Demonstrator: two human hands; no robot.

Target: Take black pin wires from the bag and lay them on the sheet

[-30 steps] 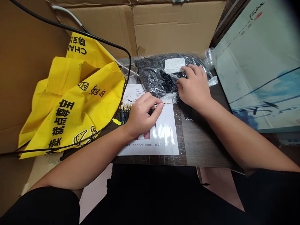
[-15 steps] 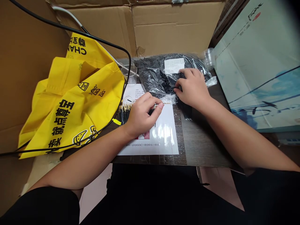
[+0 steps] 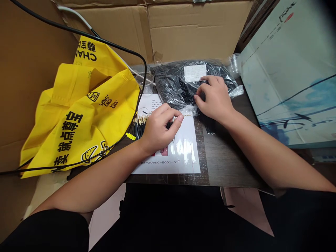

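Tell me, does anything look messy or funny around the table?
Yes, the yellow bag on the left looks messy. It's all crumpled, with some big letters upside down, and a black cable loops around and runs right across it. I can't see anything that looks broken.

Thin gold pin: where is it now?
In the head view, the thin gold pin juts right from the left hand, over the printed sheet, by the near edge of the plastic bag.
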